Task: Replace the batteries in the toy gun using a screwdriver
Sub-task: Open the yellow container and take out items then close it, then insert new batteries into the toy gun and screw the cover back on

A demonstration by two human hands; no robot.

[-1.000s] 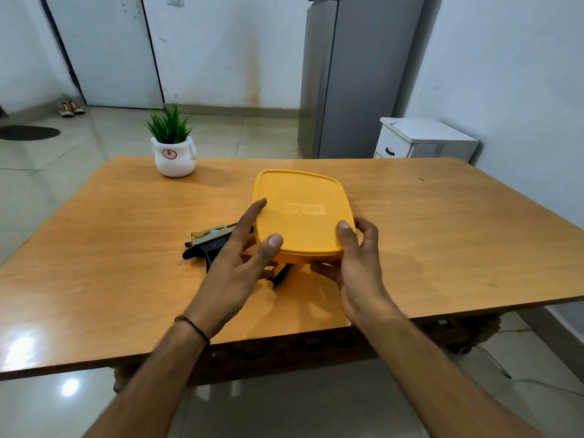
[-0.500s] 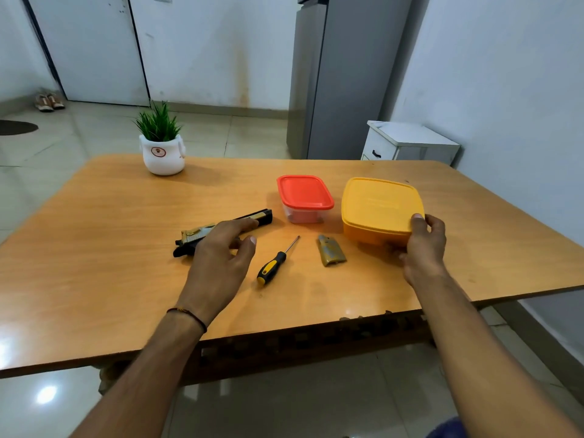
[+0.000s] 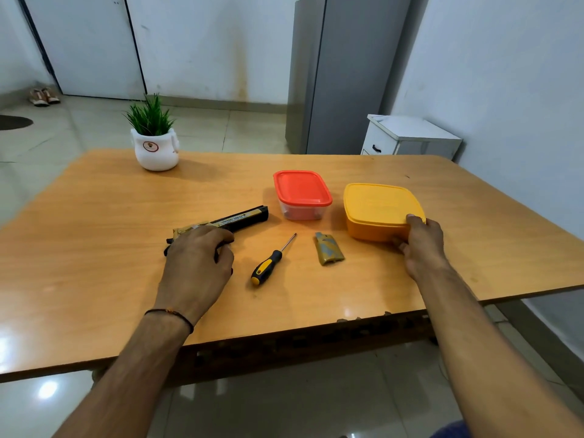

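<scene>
Both forearms reach forward over the near edge of the wooden table (image 3: 94, 279), palms turned down. The left hand (image 3: 197, 260) lies over the rear end of the toy gun (image 3: 235, 220), its fingers bent down and closed around the grip, so that only the black and gold barrel shows, pointing away to the right. A dark thread band (image 3: 169, 312) circles that wrist. The right hand (image 3: 422, 245) holds the near right corner of the yellow box (image 3: 376, 205): the thumb presses on the lid's edge and the fingers curl against the side wall. The box stands flat on the table with its lid on.

Between the hands lie the screwdriver (image 3: 271, 262), yellow and black handle towards the person, tip pointing away, and just right of it a small gold cover plate (image 3: 328, 252). Neither is touched. Behind them stands a clear box with a red lid (image 3: 301, 192), near the gun's muzzle. A potted plant (image 3: 155, 143) sits at the far left of the table
</scene>
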